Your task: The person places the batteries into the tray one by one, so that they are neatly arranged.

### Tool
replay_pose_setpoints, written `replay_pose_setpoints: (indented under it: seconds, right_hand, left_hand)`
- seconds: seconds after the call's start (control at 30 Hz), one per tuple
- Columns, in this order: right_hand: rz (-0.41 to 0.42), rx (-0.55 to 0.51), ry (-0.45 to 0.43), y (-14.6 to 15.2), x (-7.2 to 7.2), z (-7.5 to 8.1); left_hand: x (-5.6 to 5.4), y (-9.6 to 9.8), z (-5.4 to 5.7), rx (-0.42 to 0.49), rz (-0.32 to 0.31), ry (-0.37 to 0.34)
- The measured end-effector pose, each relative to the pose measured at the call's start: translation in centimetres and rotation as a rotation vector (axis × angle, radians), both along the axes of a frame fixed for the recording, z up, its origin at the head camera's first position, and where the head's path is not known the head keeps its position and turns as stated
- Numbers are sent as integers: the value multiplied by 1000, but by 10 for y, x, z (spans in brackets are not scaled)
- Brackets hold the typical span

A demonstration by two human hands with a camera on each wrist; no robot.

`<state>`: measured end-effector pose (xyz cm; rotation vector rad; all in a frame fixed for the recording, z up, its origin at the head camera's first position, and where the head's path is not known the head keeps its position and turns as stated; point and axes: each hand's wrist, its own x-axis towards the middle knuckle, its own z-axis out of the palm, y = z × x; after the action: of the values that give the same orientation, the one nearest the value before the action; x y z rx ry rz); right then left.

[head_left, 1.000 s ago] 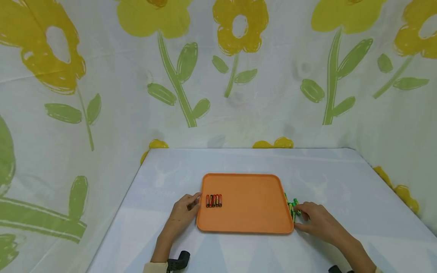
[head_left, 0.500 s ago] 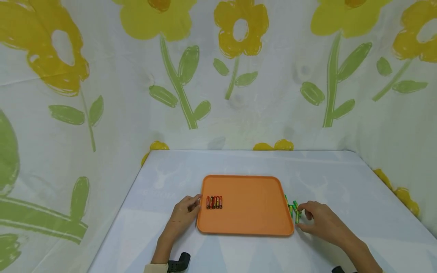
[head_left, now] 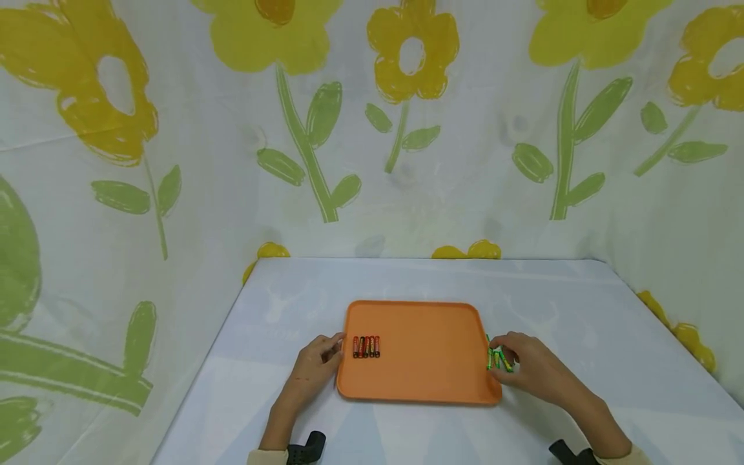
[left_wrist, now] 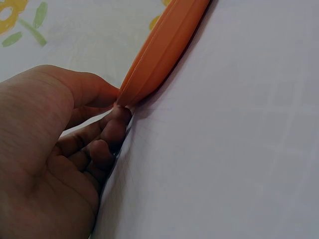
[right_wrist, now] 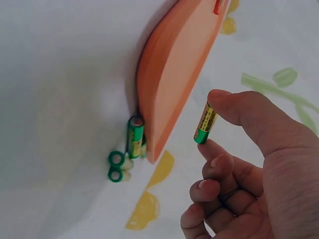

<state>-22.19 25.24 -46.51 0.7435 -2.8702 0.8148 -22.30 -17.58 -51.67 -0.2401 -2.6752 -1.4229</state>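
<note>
In the head view my left hand (head_left: 314, 367) is at the left edge of an orange tray (head_left: 427, 355). The left wrist view shows its thumb and fingertips pinching the tray's rim (left_wrist: 154, 59). My right hand (head_left: 537, 368) is over the tray's right edge. Between its thumb and a fingertip it pinches a small green and yellow battery (right_wrist: 205, 122) by the ends, above the table in the right wrist view. Several green batteries (right_wrist: 135, 137) are beside the tray's right edge. A row of several red and black batteries (head_left: 366, 347) sits at the left inside the tray.
The tray rests on a pale, faintly patterned table (head_left: 401, 278). A white curtain (head_left: 465, 187) with yellow flowers hangs behind and at the sides. A black wrist strap (head_left: 307, 447) is on the left arm, another (head_left: 572, 454) on the right.
My right hand has shifted left toward the tray's right rim, with a green battery pinched between its fingers. The left hand keeps its place at the tray's left edge.
</note>
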Motion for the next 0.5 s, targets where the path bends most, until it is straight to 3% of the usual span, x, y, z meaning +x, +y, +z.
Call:
replay_pose_setpoints:
  seconds: [0.5]
  right_hand:
    - [103, -38, -2, -34, -16, 12]
  left_hand:
    - [1, 0, 1, 20, -5, -27]
